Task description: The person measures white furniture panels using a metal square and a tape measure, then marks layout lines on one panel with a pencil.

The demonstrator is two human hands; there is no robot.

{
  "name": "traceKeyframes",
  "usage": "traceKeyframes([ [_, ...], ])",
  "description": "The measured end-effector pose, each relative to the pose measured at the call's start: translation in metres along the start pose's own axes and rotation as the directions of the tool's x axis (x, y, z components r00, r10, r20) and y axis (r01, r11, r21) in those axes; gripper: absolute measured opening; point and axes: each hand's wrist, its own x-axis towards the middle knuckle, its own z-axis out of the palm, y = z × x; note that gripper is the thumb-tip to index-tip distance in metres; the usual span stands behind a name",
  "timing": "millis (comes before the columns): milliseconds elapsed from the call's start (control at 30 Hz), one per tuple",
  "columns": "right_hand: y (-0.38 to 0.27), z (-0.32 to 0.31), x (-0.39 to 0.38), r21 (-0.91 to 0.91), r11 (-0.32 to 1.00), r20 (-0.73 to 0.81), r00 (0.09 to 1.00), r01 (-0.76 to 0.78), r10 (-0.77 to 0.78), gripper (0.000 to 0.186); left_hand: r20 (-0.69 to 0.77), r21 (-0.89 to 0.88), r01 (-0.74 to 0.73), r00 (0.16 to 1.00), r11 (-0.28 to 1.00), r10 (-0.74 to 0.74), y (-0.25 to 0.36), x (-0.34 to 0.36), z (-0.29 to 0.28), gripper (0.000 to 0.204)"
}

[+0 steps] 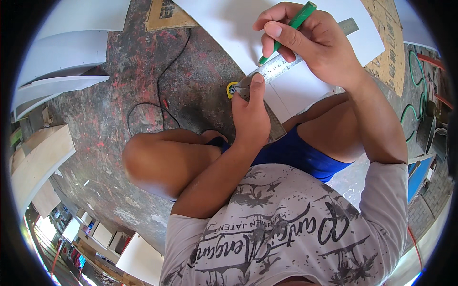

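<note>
A white board (214,24) lies in front of me, with a graduated metal ruler (276,69) slanting across its near corner. My left hand (252,112) is closed on the ruler's near end, thumb pressed on top; its other fingers are mostly hidden underneath. A round yellow tape measure (231,90) shows just left of that hand, close to its fingers; I cannot tell whether they touch it. In my right hand (317,45) is a green pencil (295,24), pinched between thumb and fingers. Its tip points down at the board beside the ruler's upper edge. A faint line runs below the ruler.
A black cable (160,81) loops over the stained floor (105,124) at left. White curved panels (71,52) stand at far left, above a pale wooden piece (43,157). Cardboard (389,57) lies under the board's right side. A green hose (412,71) hangs at far right.
</note>
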Motion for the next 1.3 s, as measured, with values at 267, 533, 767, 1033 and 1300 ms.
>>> traceKeyframes([
  [267, -0.002, 0.0, 0.0, -0.034, 0.999, 0.022, 1.0, -0.007, 0.007, 0.019, 0.016, 0.004, 0.009, 1.0, 1.0, -0.009, 0.003, -0.003, 0.0, 0.044],
  [533, -0.003, -0.002, -0.001, -0.04, 0.999, 0.025, 0.999, -0.034, 0.035, 0.019, 0.068, 0.03, -0.028, 0.997, 0.999, 0.026, -0.001, -0.002, -0.005, 0.047],
  [767, -0.003, -0.002, 0.0, -0.021, 0.998, 0.013, 0.998, -0.054, 0.054, 0.019, 0.096, 0.072, -0.051, 0.994, 0.996, 0.044, -0.006, 0.001, -0.012, 0.043],
  [1033, -0.005, -0.001, 0.001, -0.041, 0.997, 0.011, 0.998, -0.059, 0.06, 0.019, 0.104, 0.018, 0.0, 0.995, 1.0, -0.002, -0.004, 0.0, -0.012, 0.04],
  [1300, -0.005, -0.001, 0.0, -0.009, 0.998, 0.013, 0.998, -0.062, 0.062, 0.018, 0.06, -0.048, 0.059, 0.997, 0.997, -0.056, 0.001, -0.002, -0.006, 0.038],
])
